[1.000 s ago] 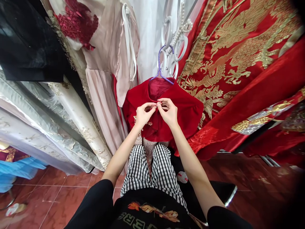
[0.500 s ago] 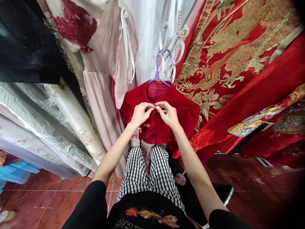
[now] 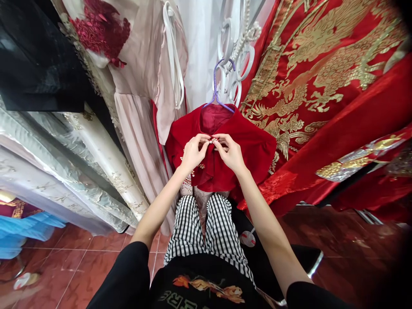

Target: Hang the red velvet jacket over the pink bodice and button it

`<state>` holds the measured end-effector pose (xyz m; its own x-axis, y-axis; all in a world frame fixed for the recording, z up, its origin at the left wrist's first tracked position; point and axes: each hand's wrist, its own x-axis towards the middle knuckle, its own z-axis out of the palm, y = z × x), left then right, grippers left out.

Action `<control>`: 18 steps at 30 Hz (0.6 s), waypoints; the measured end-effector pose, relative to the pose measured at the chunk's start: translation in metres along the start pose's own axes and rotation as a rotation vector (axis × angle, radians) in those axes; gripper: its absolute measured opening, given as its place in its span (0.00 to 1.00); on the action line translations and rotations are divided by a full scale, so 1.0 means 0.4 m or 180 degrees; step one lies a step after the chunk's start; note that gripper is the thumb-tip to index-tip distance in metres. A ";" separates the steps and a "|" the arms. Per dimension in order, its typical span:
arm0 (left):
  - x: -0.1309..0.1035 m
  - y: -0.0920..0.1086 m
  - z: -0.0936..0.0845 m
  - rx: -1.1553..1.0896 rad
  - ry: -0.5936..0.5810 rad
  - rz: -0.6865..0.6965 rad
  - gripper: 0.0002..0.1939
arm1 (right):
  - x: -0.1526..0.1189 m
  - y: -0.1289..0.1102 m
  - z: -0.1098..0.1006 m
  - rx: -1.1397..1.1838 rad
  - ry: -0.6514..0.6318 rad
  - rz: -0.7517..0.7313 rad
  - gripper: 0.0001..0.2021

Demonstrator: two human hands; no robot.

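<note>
A deep red velvet garment [image 3: 254,150] hangs on a purple hanger [image 3: 216,88] in front of me. At its collar front, a small beaded clasp [image 3: 213,140] shows between my fingertips. My left hand [image 3: 195,151] pinches the collar edge at the clasp's left side. From the right, my right hand [image 3: 229,151] pinches the other side, its fingertips nearly touching those of my left. More beaded trim lies on the garment's lower left, partly behind my left wrist.
A pale pink dress [image 3: 131,103] and several light gowns hang at left. Red cloth with gold embroidery [image 3: 334,68] hangs at right. Behind the hanger is a white scrolled frame [image 3: 225,38]. A black seat [image 3: 302,257] stands beside my legs at lower right.
The view has shifted slightly, so the garment and hanger appear a little farther right. Both hands stay at the collar, and more of the beaded clasp shows between them.
</note>
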<state>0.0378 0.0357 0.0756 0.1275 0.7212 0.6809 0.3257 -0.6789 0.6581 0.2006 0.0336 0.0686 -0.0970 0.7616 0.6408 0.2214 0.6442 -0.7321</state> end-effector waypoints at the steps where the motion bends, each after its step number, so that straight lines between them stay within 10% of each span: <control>1: -0.018 -0.004 0.013 -0.0194 0.0184 -0.0098 0.09 | -0.010 0.003 0.010 0.0096 0.0104 0.0021 0.17; 8: -0.212 -0.032 0.132 -0.0960 0.1434 -0.1197 0.15 | -0.188 0.047 0.132 -0.0255 0.1134 0.0729 0.24; 18: -0.214 -0.008 0.102 -0.0735 0.0706 -0.0796 0.17 | -0.249 -0.037 -0.012 -0.0375 0.1336 0.0966 0.14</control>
<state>0.0641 -0.0185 0.0021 -0.1424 0.8380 0.5268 0.0988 -0.5175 0.8499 0.2116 -0.0521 0.0168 0.3797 0.8031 0.4592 0.2890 0.3686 -0.8835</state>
